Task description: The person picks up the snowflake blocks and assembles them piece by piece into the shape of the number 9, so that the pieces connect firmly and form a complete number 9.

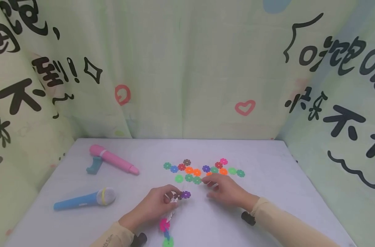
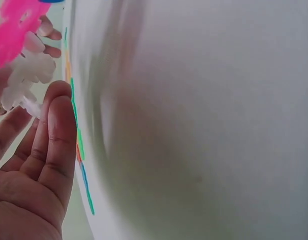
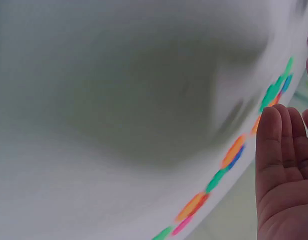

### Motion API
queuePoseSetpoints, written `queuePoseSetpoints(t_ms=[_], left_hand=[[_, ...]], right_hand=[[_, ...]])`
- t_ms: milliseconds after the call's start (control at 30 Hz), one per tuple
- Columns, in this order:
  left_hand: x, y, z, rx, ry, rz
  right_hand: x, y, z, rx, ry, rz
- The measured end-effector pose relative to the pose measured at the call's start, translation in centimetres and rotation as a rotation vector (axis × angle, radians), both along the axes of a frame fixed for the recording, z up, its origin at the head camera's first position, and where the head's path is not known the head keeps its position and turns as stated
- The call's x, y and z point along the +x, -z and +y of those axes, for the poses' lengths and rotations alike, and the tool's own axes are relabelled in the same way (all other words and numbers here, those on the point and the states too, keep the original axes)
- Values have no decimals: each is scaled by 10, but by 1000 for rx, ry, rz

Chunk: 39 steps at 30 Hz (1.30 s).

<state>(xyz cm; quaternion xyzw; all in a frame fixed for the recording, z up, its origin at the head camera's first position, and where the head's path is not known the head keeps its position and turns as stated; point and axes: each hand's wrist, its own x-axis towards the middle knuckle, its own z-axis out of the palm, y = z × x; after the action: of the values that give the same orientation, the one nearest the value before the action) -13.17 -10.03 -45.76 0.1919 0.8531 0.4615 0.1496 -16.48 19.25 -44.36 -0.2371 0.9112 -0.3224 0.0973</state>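
Pale green curtains printed with black characters close in a white desk (image 1: 267,164). Left hand (image 1: 157,202) curls its fingers round the upper end of a chain of snowflake discs (image 1: 168,219), white pieces in the grip, with pink, blue and green ones trailing toward six o'clock at the near edge; the left wrist view shows white and pink pieces against the fingers (image 2: 53,130). A purple disc (image 1: 186,195) sits at the chain's top, at three o'clock from that hand and touching its fingertips. Right hand (image 1: 224,188) lies palm down, fingers relaxed and nearly straight, holding nothing that I can see, tips pointing to ten o'clock. Loose flat discs (image 1: 202,169) spread in a row running nine to three, just beyond both hands at twelve o'clock; the right hand is nearer, its fingertips touching the row's near edge. Well apart at nine o'clock lie a pink toy microphone (image 1: 113,159) and a blue toy microphone (image 1: 85,199).
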Motion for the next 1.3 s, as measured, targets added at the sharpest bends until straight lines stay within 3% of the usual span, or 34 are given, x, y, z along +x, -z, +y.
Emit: queuePoseSetpoints(t_ms=[167,400,467,800,933,1300], left_hand=[[0,4,-1,-3,-6,4],[0,3,-5,-36,-21,29],[-1,3,-8,-28,-9,23],[-4,6,-10,-49,30,2],[-4,4,-9,-71,35,-31],[-4,-2,-8,-112,22,37]], right_hand=[[-15,10,18,31,107,10],[-32,18,-4,160,3,145],[-34,19,-13,206,9,156],[-33,11,-30,255,84,73],[-31,9,-30,185,103,17],[-5,5,-29,-163,15,-98]])
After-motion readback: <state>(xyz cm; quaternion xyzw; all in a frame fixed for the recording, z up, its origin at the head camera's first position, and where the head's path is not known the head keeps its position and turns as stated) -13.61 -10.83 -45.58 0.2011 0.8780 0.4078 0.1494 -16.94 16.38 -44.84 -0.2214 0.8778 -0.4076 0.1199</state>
